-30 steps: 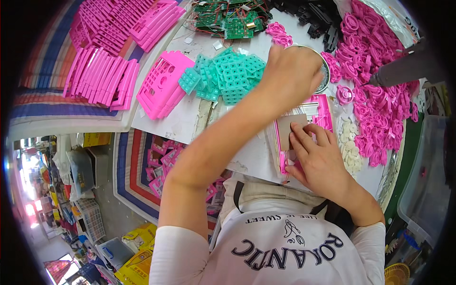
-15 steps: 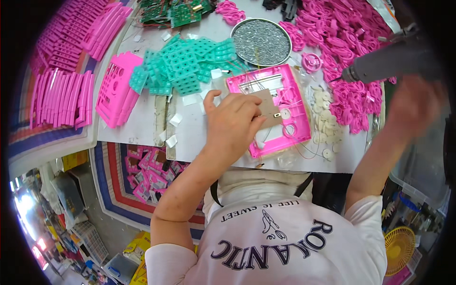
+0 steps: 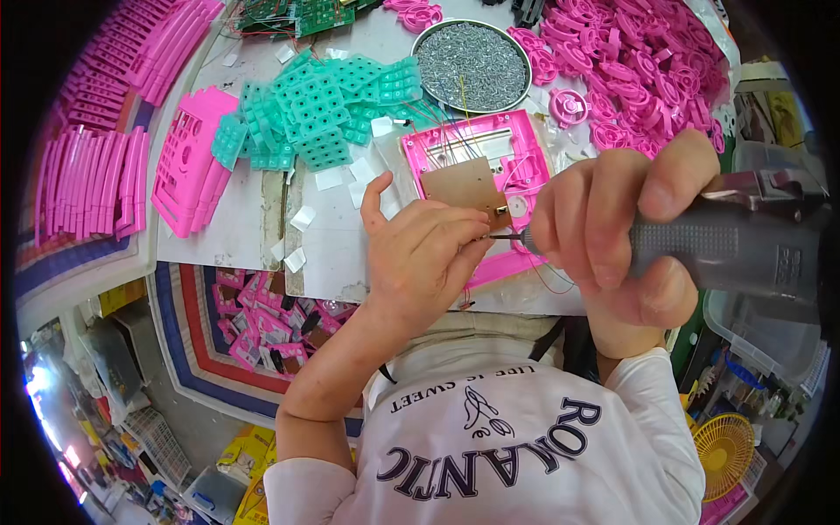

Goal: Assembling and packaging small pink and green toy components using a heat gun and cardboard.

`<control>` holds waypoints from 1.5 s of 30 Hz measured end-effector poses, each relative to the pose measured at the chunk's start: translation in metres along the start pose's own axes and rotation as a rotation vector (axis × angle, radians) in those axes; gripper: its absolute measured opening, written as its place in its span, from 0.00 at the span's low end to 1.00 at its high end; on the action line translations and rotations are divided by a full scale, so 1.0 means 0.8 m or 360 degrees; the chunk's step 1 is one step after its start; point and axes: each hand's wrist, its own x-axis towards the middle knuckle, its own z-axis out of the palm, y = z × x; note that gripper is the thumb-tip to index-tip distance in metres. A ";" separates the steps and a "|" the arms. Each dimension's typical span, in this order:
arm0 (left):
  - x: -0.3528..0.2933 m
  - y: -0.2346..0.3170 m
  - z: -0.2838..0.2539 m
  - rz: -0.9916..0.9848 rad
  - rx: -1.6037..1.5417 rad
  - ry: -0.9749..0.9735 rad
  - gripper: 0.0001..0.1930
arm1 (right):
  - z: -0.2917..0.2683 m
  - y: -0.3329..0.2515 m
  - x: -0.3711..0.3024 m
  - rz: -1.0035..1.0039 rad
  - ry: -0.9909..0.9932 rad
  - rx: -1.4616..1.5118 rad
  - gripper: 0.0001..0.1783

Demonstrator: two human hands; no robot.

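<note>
A pink plastic casing (image 3: 535,147) lies on the table with its inside facing up, thin wires running across it. A brown circuit board (image 3: 457,188) sits in it, slightly askew. My left hand (image 3: 418,261) rests at the board's lower corner, thumb and fingertips drawn together; anything between them is hidden. Wrapped around a grey electric screwdriver (image 3: 709,241), my right hand (image 3: 617,232) holds it level, the thin bit reaching my left fingertips at the board's edge.
Teal button pads (image 3: 324,109) are heaped left of the casing. Behind it stands a round tray (image 3: 423,85) of small screws. Pink ring-shaped parts (image 3: 630,61) pile up at the far right. Pink panels (image 3: 188,166) are stacked at left, with green circuit boards (image 3: 319,16) at the back.
My right hand has brought the screwdriver from the far right in to the board's edge. My left hand stays by the board, its fingertips now at the lower corner.
</note>
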 end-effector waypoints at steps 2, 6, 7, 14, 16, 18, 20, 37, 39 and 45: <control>0.002 0.000 0.000 0.0014 -0.0005 0.0006 0.11 | 0.003 0.002 -0.002 0.0033 0.0045 -0.0037 0.21; 0.005 -0.003 0.000 0.0048 -0.0010 -0.0018 0.11 | 0.004 0.008 -0.003 0.0070 0.0085 -0.0043 0.21; 0.005 -0.003 -0.001 0.0053 0.0012 -0.0032 0.11 | 0.004 0.009 -0.004 0.0070 0.0092 -0.0046 0.21; 0.015 0.000 -0.019 0.0027 0.0203 -0.0155 0.07 | -0.016 0.015 0.000 -0.0027 -0.0063 -0.0099 0.19; 0.013 -0.002 -0.017 -0.0003 0.0319 -0.0193 0.06 | -0.025 0.031 0.007 -0.0147 0.0054 -0.0048 0.17; 0.003 0.000 -0.010 -0.0029 0.0350 -0.0367 0.07 | -0.034 0.050 0.015 -0.0233 0.0155 -0.0024 0.15; 0.000 0.003 -0.009 -0.0035 0.0369 -0.0371 0.08 | -0.041 0.061 0.021 -0.0160 0.0196 -0.0089 0.14; -0.001 -0.004 -0.007 -0.0133 0.0182 -0.0206 0.06 | -0.041 0.050 0.041 0.0076 -0.0154 -0.0089 0.16; 0.005 -0.005 -0.006 -0.0166 0.0079 -0.0157 0.07 | -0.032 0.030 0.040 -0.0047 -0.0342 0.0018 0.18; 0.009 -0.001 0.000 -0.0110 -0.0004 -0.0100 0.09 | -0.017 0.020 0.020 -0.0029 -0.0320 -0.0071 0.20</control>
